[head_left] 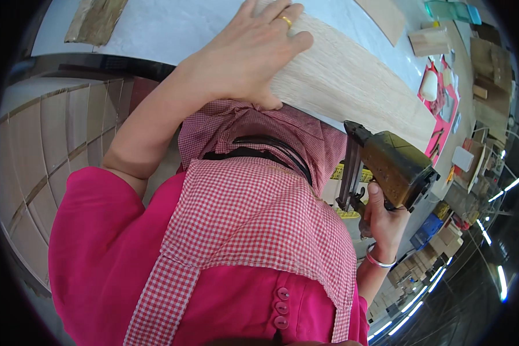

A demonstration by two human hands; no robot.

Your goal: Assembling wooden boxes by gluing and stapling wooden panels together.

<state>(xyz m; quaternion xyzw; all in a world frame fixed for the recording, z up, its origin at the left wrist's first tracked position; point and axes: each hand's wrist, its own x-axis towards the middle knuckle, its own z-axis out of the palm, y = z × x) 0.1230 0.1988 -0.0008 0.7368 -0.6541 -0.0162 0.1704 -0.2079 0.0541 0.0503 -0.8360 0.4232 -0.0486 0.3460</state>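
A pale wood-grain board (pixel 352 75) lies along the near edge of the table. My left hand (pixel 254 52), with a ring on one finger, grips it across its width. The thumb is at the near edge, and the fingertips are partly cut off by the top of the picture. In my right hand (pixel 383 222) is a dark, worn nail gun (pixel 395 161), held by its handle. Its nose is at the board's near edge, by the right part; whether it touches cannot be made out. The magazine hangs down toward my apron.
A rough wood piece (pixel 98 20) lies at the table's far left. On the right are a small wood block (pixel 429 41) and a pink tray (pixel 444 124) with a white bottle (pixel 429 86). Stacked, wrapped panels (pixel 57 138) stand left of me. A blue bin (pixel 427 230) is further right.
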